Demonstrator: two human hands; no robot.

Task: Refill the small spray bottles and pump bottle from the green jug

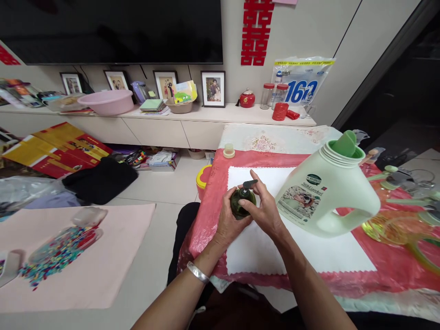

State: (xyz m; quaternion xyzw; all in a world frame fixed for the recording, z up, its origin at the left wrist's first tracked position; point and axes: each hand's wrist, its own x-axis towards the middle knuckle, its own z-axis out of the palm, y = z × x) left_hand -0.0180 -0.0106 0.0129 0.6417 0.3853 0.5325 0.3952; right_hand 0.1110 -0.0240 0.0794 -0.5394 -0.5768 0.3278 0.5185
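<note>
My left hand wraps around a small dark green pump bottle standing on a white cloth. My right hand is closed on the bottle's black pump head, fingers curled around its collar. A large pale green detergent jug with an open spout and a handle stands just right of my hands on the same cloth. A small cream cap sits at the table's far left edge.
The table wears a red plastic cover. Glassware and green utensils crowd its right end. On the floor at left lie a pink mat with colourful beads, a black bag and red boxes. A low cabinet holds photo frames and a pink basin.
</note>
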